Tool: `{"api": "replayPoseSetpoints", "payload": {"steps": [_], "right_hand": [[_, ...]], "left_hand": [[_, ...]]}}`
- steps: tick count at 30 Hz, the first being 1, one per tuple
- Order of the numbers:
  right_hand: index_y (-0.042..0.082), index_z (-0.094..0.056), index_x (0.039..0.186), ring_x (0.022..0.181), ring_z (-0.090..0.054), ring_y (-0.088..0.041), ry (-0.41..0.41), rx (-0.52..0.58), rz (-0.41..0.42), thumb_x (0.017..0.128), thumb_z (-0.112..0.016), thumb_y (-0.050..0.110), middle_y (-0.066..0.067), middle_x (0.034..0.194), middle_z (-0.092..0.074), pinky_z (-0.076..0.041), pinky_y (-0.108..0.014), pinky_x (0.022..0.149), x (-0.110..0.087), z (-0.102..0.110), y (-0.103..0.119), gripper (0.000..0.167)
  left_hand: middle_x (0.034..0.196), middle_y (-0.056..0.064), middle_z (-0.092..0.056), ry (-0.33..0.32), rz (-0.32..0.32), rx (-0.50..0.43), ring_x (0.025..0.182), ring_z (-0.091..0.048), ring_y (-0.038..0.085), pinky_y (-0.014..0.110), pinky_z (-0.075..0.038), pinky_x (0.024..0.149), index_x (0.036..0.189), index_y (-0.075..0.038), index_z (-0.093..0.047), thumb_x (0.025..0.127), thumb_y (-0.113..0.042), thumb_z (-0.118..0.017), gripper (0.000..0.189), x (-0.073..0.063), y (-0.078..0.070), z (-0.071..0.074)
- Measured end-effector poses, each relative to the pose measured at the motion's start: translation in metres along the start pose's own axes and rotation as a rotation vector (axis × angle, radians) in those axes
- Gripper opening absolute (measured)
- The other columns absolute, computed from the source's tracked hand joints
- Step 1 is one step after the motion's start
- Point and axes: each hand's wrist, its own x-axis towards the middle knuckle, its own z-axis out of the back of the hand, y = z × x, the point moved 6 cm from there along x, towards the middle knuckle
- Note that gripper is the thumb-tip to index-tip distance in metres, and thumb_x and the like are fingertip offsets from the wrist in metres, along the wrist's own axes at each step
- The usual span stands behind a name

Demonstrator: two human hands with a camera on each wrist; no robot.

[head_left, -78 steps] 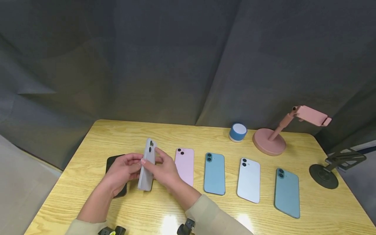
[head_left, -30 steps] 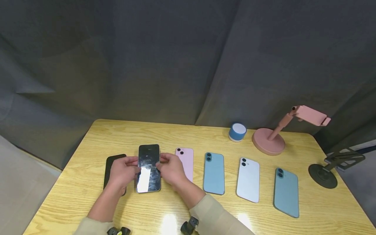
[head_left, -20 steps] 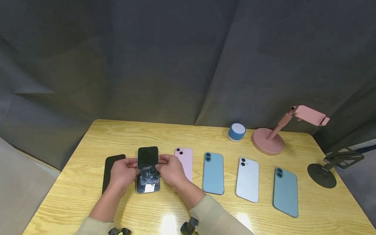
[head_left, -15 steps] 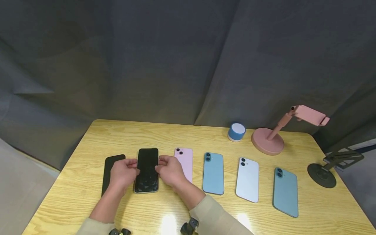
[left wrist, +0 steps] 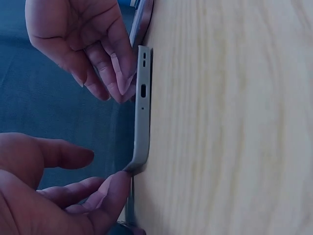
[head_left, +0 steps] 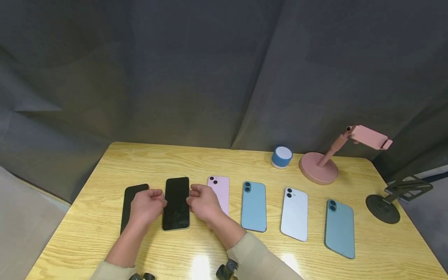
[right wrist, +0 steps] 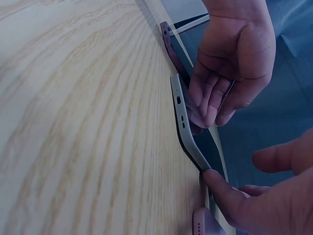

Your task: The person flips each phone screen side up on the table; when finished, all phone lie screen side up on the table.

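And there's the black-screened phone (head_left: 176,206), face up on the wooden surface (head_left: 168,256), right between two hands! The left hand (head_left: 147,206) is loose, thumb clear of its fingers, which sit at one long edge; opposite, the right hand (head_left: 204,202) matches it, also unclenched, partly hiding a pink phone (head_left: 219,190).

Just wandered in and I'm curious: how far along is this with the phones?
Seemingly done: the leftmost phone lies dark side up. In hand: the light-edged phone, screen up between left hand and right hand. Probably remaining: the pink phone, blue phone, white phone and teal phone, camera sides up.
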Motion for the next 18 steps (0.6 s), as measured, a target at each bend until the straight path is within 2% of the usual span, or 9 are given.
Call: {"api": "replayPoseSetpoints", "payload": {"steps": [9, 13, 18], "right_hand": [[-0.008, -0.053, 0.138, 0.123, -0.055, -0.033, 0.025, -0.115, 0.046, 0.093, -0.063, 0.001, -0.019, 0.127, -0.062, -0.046, -0.041, 0.099, -0.009, 0.01, 0.01, 0.046], [-0.007, -0.057, 0.134, 0.114, -0.058, -0.031, 0.03, -0.142, 0.078, 0.092, -0.064, 0.0, -0.019, 0.122, -0.062, -0.049, -0.039, 0.093, -0.015, 0.019, 0.011, 0.043], [-0.003, -0.063, 0.129, 0.101, -0.064, -0.024, 0.018, -0.202, 0.129, 0.092, -0.066, 0.001, -0.018, 0.115, -0.064, -0.053, -0.037, 0.084, -0.02, 0.036, 0.013, 0.038]], "left_hand": [[0.123, 0.022, -0.062, -0.014, -0.047, 0.054, 0.115, -0.058, 0.037, 0.046, -0.052, 0.091, 0.135, 0.008, -0.054, 0.094, -0.008, -0.066, 0.045, -0.003, -0.013, -0.001], [0.12, 0.019, -0.064, 0.016, -0.075, 0.055, 0.113, -0.059, 0.034, 0.046, -0.052, 0.091, 0.135, 0.006, -0.056, 0.094, -0.009, -0.068, 0.045, -0.004, -0.022, -0.01], [0.114, 0.018, -0.064, 0.087, -0.119, 0.014, 0.095, -0.066, 0.027, 0.039, -0.057, 0.08, 0.133, 0.008, -0.057, 0.092, -0.006, -0.069, 0.045, -0.005, -0.033, -0.03]]}}
